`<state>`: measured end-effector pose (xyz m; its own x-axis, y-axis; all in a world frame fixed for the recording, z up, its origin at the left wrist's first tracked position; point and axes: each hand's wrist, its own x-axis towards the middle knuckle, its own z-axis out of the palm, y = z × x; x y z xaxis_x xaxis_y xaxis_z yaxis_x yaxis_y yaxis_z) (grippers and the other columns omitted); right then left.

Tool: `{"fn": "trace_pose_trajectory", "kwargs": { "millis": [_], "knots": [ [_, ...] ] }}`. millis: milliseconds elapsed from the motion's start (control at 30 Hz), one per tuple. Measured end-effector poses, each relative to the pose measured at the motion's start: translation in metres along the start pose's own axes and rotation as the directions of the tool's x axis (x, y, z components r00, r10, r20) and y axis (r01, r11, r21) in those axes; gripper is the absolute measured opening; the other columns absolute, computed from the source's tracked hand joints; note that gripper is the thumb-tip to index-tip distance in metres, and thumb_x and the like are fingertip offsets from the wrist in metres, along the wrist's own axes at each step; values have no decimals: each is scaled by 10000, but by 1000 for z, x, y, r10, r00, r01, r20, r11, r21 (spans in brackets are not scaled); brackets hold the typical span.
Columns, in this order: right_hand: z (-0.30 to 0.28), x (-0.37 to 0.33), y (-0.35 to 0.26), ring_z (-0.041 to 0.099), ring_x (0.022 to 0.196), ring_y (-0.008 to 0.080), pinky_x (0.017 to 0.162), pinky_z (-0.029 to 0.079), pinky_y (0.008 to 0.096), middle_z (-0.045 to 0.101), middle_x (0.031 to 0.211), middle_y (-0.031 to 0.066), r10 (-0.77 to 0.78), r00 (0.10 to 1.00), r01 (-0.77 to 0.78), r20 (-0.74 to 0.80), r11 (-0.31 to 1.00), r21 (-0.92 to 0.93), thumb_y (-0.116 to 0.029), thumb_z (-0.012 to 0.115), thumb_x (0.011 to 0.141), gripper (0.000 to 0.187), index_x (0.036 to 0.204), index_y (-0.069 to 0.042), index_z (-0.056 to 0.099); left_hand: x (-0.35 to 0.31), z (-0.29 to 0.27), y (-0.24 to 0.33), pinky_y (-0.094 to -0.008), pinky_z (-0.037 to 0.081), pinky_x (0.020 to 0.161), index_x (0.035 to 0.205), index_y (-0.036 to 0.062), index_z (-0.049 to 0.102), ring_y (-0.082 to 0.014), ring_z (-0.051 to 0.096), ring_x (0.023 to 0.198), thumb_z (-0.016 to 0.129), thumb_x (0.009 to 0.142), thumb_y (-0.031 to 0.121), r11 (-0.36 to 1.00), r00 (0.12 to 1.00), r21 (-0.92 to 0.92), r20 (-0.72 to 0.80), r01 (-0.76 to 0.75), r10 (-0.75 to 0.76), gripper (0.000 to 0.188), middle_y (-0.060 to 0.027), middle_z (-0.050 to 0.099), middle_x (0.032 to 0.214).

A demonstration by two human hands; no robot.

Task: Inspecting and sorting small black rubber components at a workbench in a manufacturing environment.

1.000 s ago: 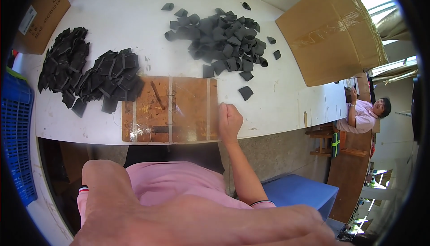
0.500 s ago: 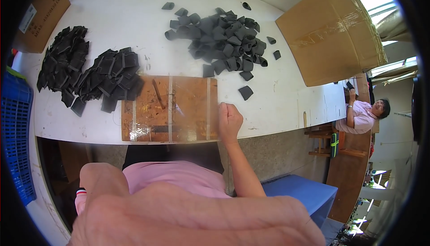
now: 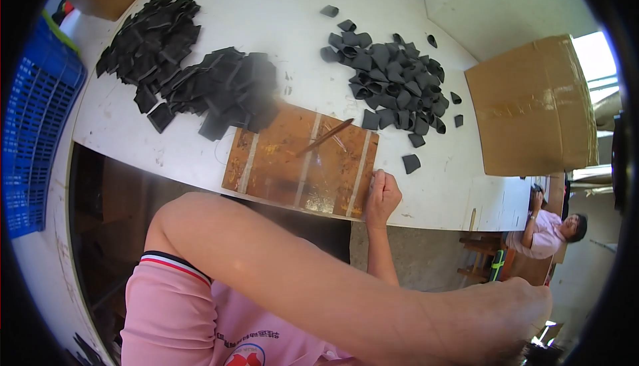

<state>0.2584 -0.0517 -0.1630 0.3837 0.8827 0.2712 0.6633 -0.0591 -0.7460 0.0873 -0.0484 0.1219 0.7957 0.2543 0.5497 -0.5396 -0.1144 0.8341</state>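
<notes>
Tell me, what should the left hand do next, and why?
I'd say lower the left hand toward the thin brown stick. That hand is held up away from the brown board, where the stick lies with no hand on it. The right hand is curled beside the board's right edge, and dark fabric pieces are piled within easy reach, it seems.

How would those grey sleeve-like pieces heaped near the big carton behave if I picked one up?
The grey pieces are probably light, being small and hollow, with open ends. They look soft yet springy, since many hold a puffed shape, so pinching would likely squash one. Pushed across the white table, one might slide more than roll, given its flattened outline.
</notes>
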Motion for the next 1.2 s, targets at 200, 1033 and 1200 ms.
{"fn": "trace_pose_trajectory", "kwargs": {
  "millis": [200, 1033, 1200],
  "knots": [
    [0, 0, 1, 445, 567, 80, 519, 379, 258, 509, 592, 29, 77, 996, -81, 54, 994, 76, -185, 510, 931, 284, 804, 43, 624, 18, 30, -59, -402, 484, 602, 775, 2, 609, -313, 627, 680, 573, 748, 244, 899, 888, 64, -139, -434, 439, 246, -201, 611, 743],
    [0, 2, -5, 545, 597, 287, 565, 422, 364, 569, 685, 135, -73, 997, 71, -15, 994, -77, -159, 552, 881, 198, 775, -4, 613, -209, -82, -125, -388, 473, 700, 972, -18, 562, -322, 575, 831, 636, 742, 0, 19, 451, 455, -886, 890, 108, 242, -154, 545, 935],
    [0, 2, -4, 547, 597, 286, 566, 426, 365, 573, 682, 131, -83, 996, 81, -24, 994, -78, -158, 552, 882, 195, 777, -8, 617, -217, -92, -132, -401, 465, 773, 985, -14, 569, -333, 545, 928, 650, 713, -2, -166, 423, 409, -904, 897, 59, 285, -153, 532, 990]
  ]
}}
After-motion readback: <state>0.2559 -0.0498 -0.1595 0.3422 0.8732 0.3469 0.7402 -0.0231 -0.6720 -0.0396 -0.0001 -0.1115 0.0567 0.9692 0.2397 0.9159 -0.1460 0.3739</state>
